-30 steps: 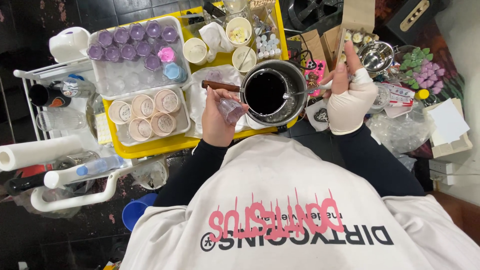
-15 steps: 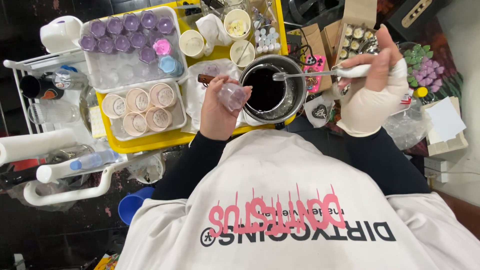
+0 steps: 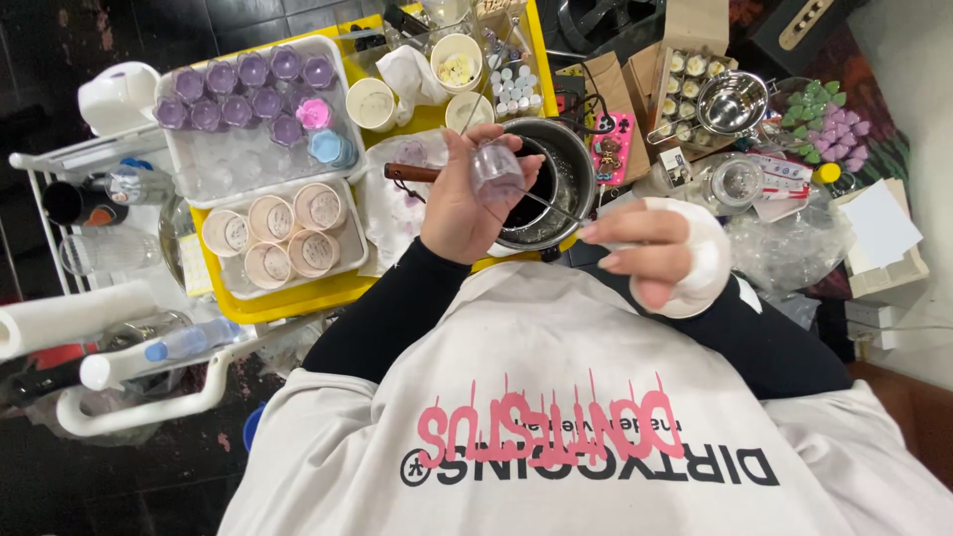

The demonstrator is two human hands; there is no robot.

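The left hand point(image 3: 459, 203) is curled around a small clear cup point(image 3: 495, 169) with a faint purple tint, fingers wrapped on its sides and the cup tilted over the near rim of the metal pot point(image 3: 568, 177). Inside the pot sits a smaller vessel of dark liquid point(image 3: 541, 184), partly hidden behind the cup; its wooden handle point(image 3: 412, 173) sticks out past the far side of the left hand's thumb.

The right hand point(image 3: 650, 253), with a white wrap over its palm and wrist, is closed in a pinch on a thin metal stirrer point(image 3: 556, 207), whose other end slants up into the dark liquid just beside the cup. The fingers are drawn together, index finger pointing toward the left hand.

Beyond the left hand, on a yellow tray point(image 3: 298, 290) resting on the surface, lies a white tray of purple cups point(image 3: 248, 84) with one pink and one blue among them, and nearer the hand a second white tray of round beige pots point(image 3: 283, 230). A crumpled white cloth point(image 3: 392, 203) lies under the handle. Beyond the right hand are a cardboard box of small filled tins point(image 3: 685, 84), a shiny steel bowl point(image 3: 733, 101) and a clear glass jar point(image 3: 737, 182). Further out from the right hand sits a cluster of green and purple shapes point(image 3: 829, 114).
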